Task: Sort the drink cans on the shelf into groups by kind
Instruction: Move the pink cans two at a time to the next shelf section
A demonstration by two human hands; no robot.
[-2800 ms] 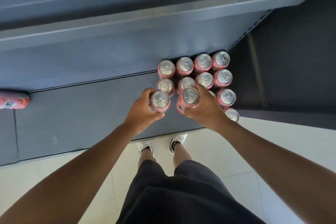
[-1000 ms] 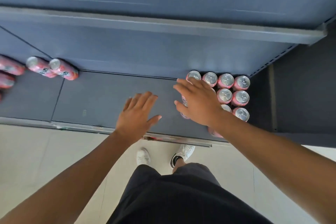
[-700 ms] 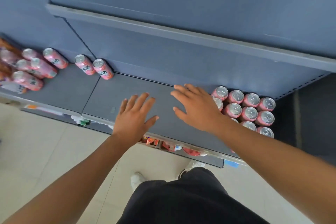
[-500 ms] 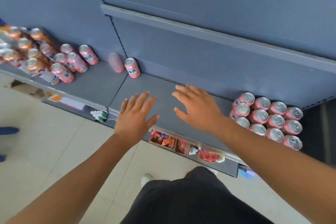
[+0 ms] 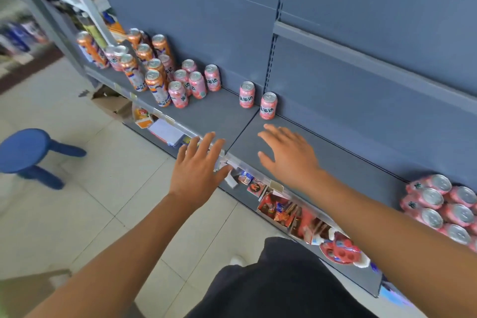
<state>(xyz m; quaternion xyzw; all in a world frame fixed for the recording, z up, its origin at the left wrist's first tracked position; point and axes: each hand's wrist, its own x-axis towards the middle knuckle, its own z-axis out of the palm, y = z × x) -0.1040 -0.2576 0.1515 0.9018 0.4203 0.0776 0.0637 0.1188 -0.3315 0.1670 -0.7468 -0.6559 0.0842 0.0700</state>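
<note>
both hands hover empty, fingers spread. the nearest pink can (image 5: 268,106) stands upright at the back edge of the shelf (image 5: 335,160), just beyond the fingertips (image 5: 266,128) of the right hand (image 5: 289,157). the left hand (image 5: 198,165) hangs over the front edge, farther off. the right looks better placed, though blur makes the gap hard to judge.

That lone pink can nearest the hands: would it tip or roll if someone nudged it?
The pink can stands upright, tall and narrow, so a push near its top would probably tip it. On its round side it would likely roll along the shelf. Its glossy wall may be slippery.
</note>
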